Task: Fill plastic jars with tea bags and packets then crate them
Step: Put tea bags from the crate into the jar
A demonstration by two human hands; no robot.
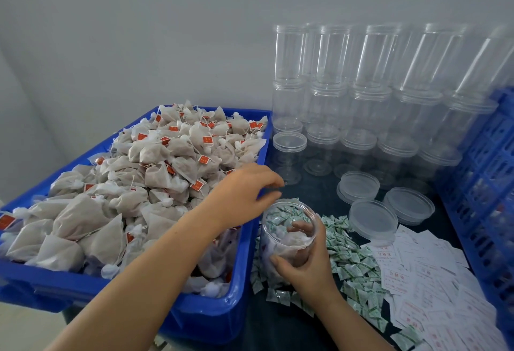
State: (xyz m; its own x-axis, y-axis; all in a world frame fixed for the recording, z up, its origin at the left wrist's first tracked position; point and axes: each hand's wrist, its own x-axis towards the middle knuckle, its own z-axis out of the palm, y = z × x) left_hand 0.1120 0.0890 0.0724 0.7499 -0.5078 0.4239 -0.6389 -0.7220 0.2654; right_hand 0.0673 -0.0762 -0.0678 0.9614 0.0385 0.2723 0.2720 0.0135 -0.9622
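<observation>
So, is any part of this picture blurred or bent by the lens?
Head view: the stacked empty jars lean outward at the right, wide-angle bending; the left hand has soft fingertips from motion; the jar in the right hand is sharp; light is even.

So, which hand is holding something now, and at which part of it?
The right hand grips the open plastic jar around its side wall. The left hand hovers over the jar's mouth; whether it pinches anything cannot be told.

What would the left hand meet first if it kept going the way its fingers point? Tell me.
The left hand hovers over the open jar that the right hand grips, fingers pointing right and slightly down. It would probably meet the packets heaped at the jar's mouth first, though depth is unclear.
</observation>
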